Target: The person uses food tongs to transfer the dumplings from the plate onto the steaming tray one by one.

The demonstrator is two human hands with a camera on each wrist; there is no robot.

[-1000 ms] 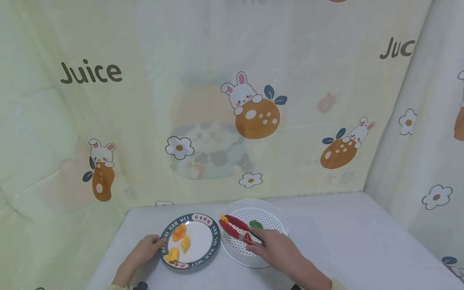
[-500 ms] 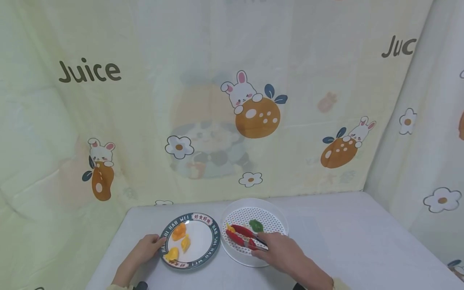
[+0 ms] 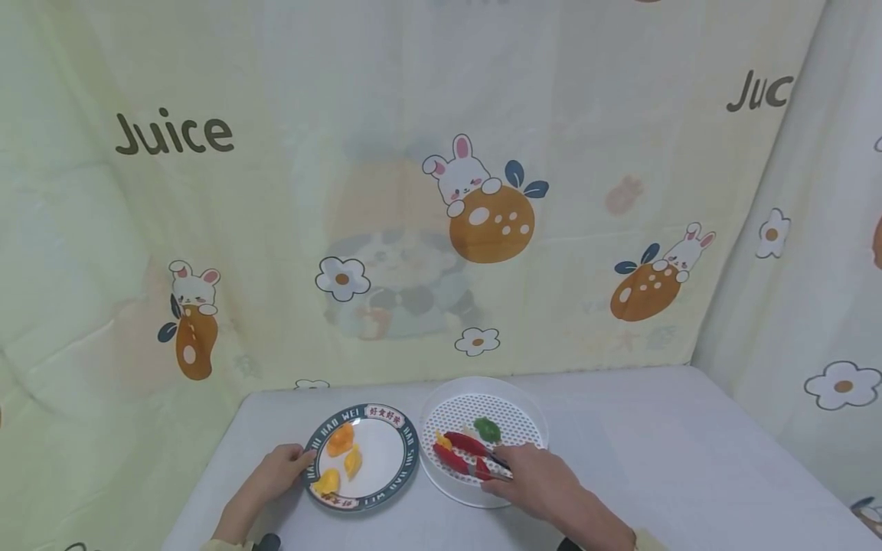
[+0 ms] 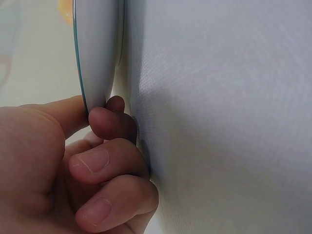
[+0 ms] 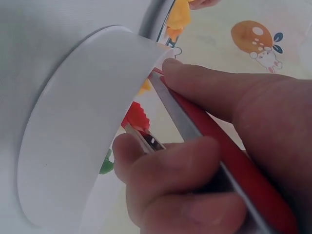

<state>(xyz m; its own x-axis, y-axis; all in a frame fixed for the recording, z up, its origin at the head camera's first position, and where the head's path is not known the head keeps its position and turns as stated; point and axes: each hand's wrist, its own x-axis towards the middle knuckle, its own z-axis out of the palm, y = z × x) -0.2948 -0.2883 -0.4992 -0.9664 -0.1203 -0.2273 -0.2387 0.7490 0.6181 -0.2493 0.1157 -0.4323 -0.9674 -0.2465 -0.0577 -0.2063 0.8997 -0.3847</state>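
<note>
Red tongs [image 3: 451,458], gripped by the right hand [image 3: 536,478], have a yellow piece [image 3: 442,441] between their tips over the white strainer [image 3: 510,417] (height unclear); the left hand [image 3: 279,471] pinches the plate [image 3: 379,463]. A slackened grip might let the piece slip.

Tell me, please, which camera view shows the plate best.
The head view, since nearly all of the plate shows there, face up. The left wrist view has only part, edge-on, pinched by the left hand; the right wrist view has a sliver beside the basket.
</note>
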